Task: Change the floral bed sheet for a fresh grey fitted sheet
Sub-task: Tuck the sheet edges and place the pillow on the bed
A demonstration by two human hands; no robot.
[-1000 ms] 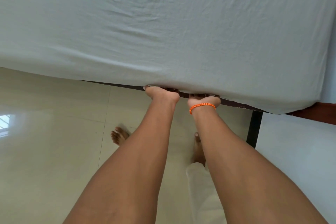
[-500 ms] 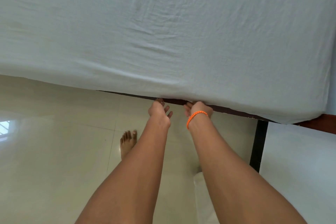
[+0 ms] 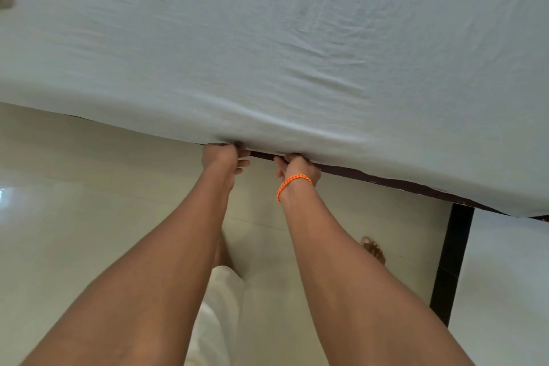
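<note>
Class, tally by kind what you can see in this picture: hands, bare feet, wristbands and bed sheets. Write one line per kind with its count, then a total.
Hands: 2, left hand and right hand, both at the sheet's lower edge
Bare feet: 1 clearly showing, the foot
Wristbands: 1, orange wristband on the right wrist
Bed sheets: 1, grey sheet
Total: 5

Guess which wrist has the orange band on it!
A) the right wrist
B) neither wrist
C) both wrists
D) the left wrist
A: the orange band circles the wrist just behind the right hand, while the wrist of the left hand is bare.
</note>
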